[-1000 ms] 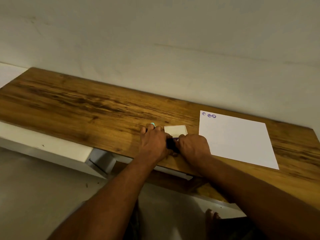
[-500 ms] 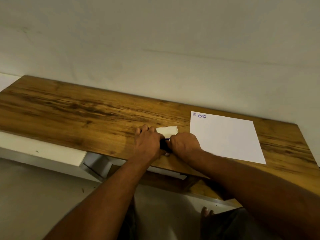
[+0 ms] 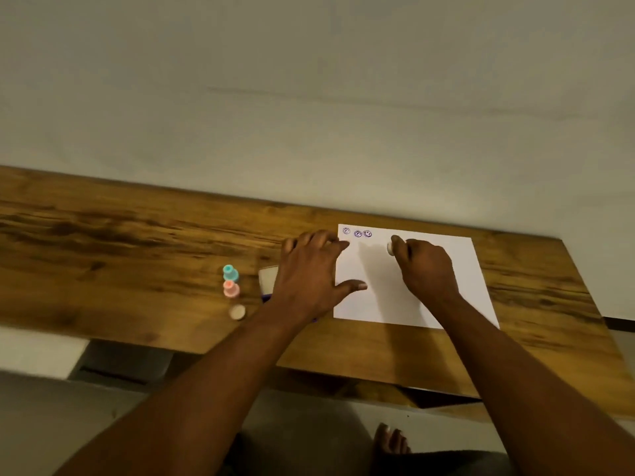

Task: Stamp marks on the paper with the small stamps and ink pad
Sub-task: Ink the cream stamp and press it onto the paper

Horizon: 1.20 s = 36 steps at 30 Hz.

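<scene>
View: head camera, looking forward and down.
Surface: a long wood-grain surface (image 3: pixel 137 255) is seen set against a pale wall (image 3: pixel 309 97).
Paper: the white paper (image 3: pixel 457 269) is laid flat on the right part of the surface, with its far edge close to the wall.
Marks: three small round purple marks (image 3: pixel 357 233) are printed in a row at the far-left corner of the paper.
Left hand: the left hand (image 3: pixel 309 273) is laid palm down across the paper's left edge. Its fingers are spread and released, the thumb is set on the sheet, and the fingertips are placed just beside the marks.
Right hand: the right hand (image 3: pixel 426 266) is held over the far middle of the paper, to the right of the marks. Its fingers are clenched round a small stamp.
Small stamp: the small stamp (image 3: pixel 390 248) is shown only as a pale round end at the fingertips. Whether it is touching the paper cannot be told through the blur.
Ink pad: the ink pad (image 3: pixel 269 278) is placed on the surface just left of the paper. It is largely covered by the left hand, and only a pale top and a purple edge are shown.
Other stamps: a teal stamp (image 3: pixel 230 272) and a pink stamp (image 3: pixel 231 289) are stood upright, one just beside the other, left of the ink pad. A beige stamp (image 3: pixel 237 311) is set near them, closer to the front edge.
Below: a bare foot (image 3: pixel 391 441) is seen on the floor under the near edge of the surface.
</scene>
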Motion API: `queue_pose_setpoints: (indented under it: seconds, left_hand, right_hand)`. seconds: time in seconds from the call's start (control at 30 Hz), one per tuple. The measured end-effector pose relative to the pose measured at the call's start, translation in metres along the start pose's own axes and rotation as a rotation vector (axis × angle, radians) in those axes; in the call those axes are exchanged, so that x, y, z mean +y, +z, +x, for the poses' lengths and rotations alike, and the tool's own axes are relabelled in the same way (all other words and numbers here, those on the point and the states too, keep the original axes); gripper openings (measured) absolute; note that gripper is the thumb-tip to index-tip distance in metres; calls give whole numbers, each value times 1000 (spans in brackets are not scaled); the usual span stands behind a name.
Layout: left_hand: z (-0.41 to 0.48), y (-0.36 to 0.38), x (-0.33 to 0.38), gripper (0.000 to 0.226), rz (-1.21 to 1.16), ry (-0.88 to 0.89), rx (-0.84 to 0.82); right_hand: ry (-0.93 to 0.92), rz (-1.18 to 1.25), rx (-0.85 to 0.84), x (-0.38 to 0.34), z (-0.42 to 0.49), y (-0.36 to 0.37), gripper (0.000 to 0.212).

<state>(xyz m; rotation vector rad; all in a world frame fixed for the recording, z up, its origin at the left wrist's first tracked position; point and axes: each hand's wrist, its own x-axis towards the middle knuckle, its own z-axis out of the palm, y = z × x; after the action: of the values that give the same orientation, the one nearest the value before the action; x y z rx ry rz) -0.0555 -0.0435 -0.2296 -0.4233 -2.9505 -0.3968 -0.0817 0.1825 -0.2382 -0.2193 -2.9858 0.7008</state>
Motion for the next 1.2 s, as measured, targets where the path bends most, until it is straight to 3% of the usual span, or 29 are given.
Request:
queue_pose_setpoints:
  seconds: [0.23, 0.4, 0.63, 0.7, 0.8, 1.0, 1.2]
  left_hand:
    - [60, 61, 31, 91, 15, -71, -99]
    - [67, 72, 31, 90, -9, -97, -97]
    - [68, 69, 33, 90, -13, -129, -115]
    - [68, 68, 32, 87, -11, -123, -108]
    - [66, 65, 32, 83, -17, -130, -102]
    - [65, 62, 34, 88, 19, -98, -136]
    - [64, 61, 35, 85, 47, -95, -156]
  right_hand:
    - [-112, -59, -27, 6, 68, 9, 51]
    - [-134, -207, -29, 6, 78, 16, 57]
    - [-307, -386, 324, -20, 87, -5, 52]
    - [-266, -454, 215, -22, 79, 6, 50]
    - [-236, -661, -85, -20, 69, 33, 33]
    - [-354, -835, -156, -24, 73, 20, 30]
    - [-299, -828, -173, -29, 74, 23, 25]
